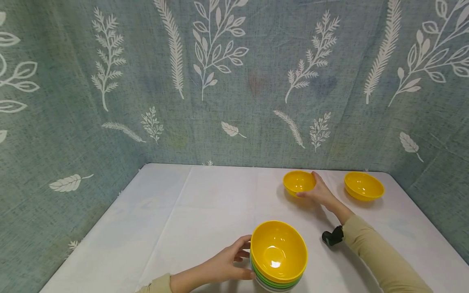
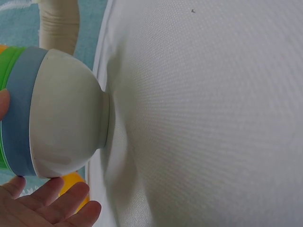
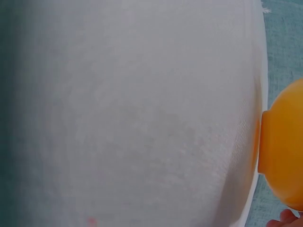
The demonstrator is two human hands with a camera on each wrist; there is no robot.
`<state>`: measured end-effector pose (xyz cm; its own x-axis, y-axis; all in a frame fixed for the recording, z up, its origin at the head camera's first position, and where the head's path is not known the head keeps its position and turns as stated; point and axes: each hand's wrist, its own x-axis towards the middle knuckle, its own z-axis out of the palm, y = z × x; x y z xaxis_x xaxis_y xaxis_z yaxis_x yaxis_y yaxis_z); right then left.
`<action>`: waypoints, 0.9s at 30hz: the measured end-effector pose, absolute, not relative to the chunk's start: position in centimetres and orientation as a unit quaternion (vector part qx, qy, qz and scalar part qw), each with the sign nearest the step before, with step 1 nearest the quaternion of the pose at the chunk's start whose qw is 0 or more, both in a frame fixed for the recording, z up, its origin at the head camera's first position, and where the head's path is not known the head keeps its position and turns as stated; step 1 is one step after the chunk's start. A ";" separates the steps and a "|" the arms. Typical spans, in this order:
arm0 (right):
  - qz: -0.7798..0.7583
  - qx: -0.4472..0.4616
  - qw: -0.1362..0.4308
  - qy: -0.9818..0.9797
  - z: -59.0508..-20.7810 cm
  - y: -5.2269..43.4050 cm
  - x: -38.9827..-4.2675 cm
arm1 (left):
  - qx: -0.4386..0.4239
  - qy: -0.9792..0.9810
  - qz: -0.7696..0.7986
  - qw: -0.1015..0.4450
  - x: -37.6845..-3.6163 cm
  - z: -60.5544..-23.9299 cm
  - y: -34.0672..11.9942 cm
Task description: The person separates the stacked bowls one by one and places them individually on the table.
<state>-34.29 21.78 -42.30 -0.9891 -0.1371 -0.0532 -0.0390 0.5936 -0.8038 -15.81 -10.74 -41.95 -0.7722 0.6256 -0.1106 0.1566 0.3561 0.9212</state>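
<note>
My left hand is at the side of a stack of bowls near the front of the table, thumb on one side and fingers on the other. On top of this stack is a yellow bowl. Green bowls, a blue-grey one and a white bowl at the bottom show in the left wrist view. Farther back, my right hand grips the right side of another yellow bowl. Only some fingertips show below that bowl in the right wrist view.
A third yellow bowl stands at the back right, beyond my right hand. The white-covered table meets a patterned green-grey cloth at the back and sides. A black device is at my right wrist.
</note>
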 end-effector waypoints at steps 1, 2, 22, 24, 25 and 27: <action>-0.447 -0.048 0.055 0.892 -42.4 21.8 -34.4 | 0.248 0.791 0.510 0.229 -15.8 -42.0 -10.7; -0.445 -0.046 0.056 0.893 -42.4 21.9 -34.4 | 0.249 0.791 0.510 0.229 -15.8 -42.0 -10.7; -0.435 -0.038 0.092 0.895 -42.4 22.8 -35.3 | 0.242 0.793 0.509 0.232 -15.7 -42.0 -10.5; -0.431 -0.037 0.096 0.896 -42.4 22.8 -35.3 | 0.242 0.793 0.509 0.231 -15.7 -42.1 -10.5; -0.429 -0.038 0.097 0.897 -42.3 22.9 -35.3 | 0.242 0.793 0.508 0.231 -15.7 -42.1 -10.6; -0.427 -0.041 0.102 0.897 -42.2 22.9 -35.3 | 0.244 0.794 0.508 0.229 -15.7 -42.1 -10.6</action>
<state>-35.30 22.88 -42.24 -0.9758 -0.1605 -0.1483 0.0139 0.6315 -0.7753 -15.70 -10.56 -42.10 -0.7764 0.6194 -0.1161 0.1547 0.3659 0.9177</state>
